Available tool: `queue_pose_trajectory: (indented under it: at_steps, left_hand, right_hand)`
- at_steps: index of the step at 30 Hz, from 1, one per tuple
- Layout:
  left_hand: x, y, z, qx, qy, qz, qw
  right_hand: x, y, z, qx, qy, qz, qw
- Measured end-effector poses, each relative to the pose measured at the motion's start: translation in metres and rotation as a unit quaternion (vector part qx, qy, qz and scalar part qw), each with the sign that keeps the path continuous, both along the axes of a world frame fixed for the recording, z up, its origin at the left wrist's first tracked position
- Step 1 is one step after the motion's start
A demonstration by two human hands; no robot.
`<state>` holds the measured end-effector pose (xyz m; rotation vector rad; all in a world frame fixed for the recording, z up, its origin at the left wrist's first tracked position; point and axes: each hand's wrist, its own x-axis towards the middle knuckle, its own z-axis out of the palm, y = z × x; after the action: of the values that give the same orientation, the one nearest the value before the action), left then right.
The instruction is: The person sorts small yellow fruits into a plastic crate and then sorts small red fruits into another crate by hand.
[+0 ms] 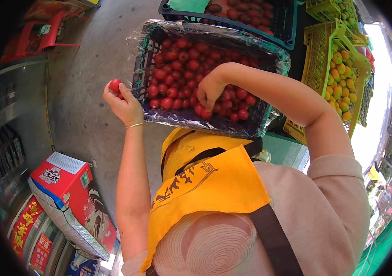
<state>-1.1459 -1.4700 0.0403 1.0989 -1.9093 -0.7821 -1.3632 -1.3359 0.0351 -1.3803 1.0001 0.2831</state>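
Observation:
My left hand (124, 106), with a thin bangle at the wrist, is curled around small red tomatoes just left of the crate. One tomato (115, 85) shows at its fingertips and part of another sits lower in the palm. Inside the dark plastic crate (203, 126), lined with clear film, lies a heap of cherry tomatoes (177, 76). Over the heap's front part, my right hand (212, 88) reaches down with bent fingers. Its fingertips touch tomatoes there; whether they grip one is hidden by the hand.
Behind stands another crate (225, 29) of dark red fruit. Yellow crates (315, 51) at the right hold yellow-green mangoes (341, 81). On the left are a red stool (49, 32), a red chest freezer (75, 193) with a quilted cover, and a glass-fronted cabinet (16, 100).

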Motion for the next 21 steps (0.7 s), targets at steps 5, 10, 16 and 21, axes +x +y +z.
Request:
queue_pose_trajectory:
  at_steps: [5,10,16,21]
  left_hand:
    - [0.000,0.002,0.003,0.004,-0.008,0.005,1.000]
    - [0.001,0.001,-0.002,0.009,-0.003,0.010,1.000]
    - [0.002,-0.002,-0.003,0.007,-0.007,0.004,1.000]
    - [0.002,-0.001,-0.002,-0.002,-0.003,0.002,1.000]
  right_hand:
    - [-0.006,0.069,0.033,-0.164,0.110,0.081,0.977]
    - [-0.008,0.062,0.058,-0.158,0.184,0.063,0.968]
    - [-0.014,0.005,0.008,-0.476,0.312,-0.182,0.802]
    - [-0.019,-0.007,-0.037,-0.480,0.364,-0.178,0.778]
